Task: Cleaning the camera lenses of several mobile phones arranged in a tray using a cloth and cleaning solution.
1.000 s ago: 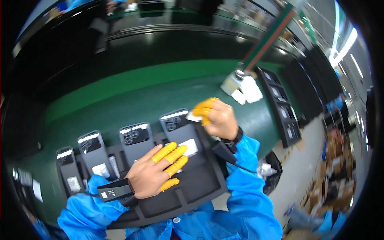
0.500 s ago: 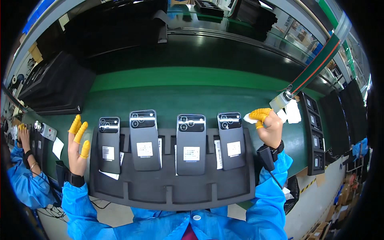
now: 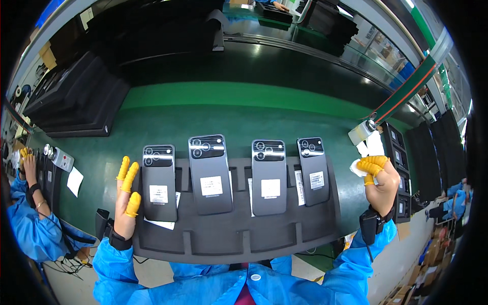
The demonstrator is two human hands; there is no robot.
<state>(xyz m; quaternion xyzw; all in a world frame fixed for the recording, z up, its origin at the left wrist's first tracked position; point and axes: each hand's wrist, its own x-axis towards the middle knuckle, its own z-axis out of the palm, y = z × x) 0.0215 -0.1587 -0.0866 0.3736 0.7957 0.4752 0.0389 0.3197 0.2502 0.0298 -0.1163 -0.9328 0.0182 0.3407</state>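
Note:
Several dark grey phones lie back-up in a row on a black foam tray (image 3: pixel 216 245): the leftmost phone (image 3: pixel 159 175), a second phone (image 3: pixel 209 165), a third phone (image 3: pixel 269 171) and the rightmost phone (image 3: pixel 312 165). Each has a white label on its back, and other white labels partly show beneath them. My left hand (image 3: pixel 124 203), yellow cots on its fingers, is upright and open beside the leftmost phone, holding nothing. Off the tray's right side, my right hand (image 3: pixel 380 187), also in yellow finger cots, pinches a small white wipe (image 3: pixel 357 168).
Beyond my right hand stand a metal-topped bottle (image 3: pixel 362 132), white papers (image 3: pixel 375 145) and black compartment trays (image 3: pixel 402 178). Stacked black trays (image 3: pixel 76 101) occupy the back left. Another bottle (image 3: pixel 62 158) and a co-worker's hand (image 3: pixel 29 168) are at the far left.
My right hand has drawn away to the right from the rightmost phone, still with the wipe. The left hand is slightly nearer the leftmost phone. The whole view has shifted.

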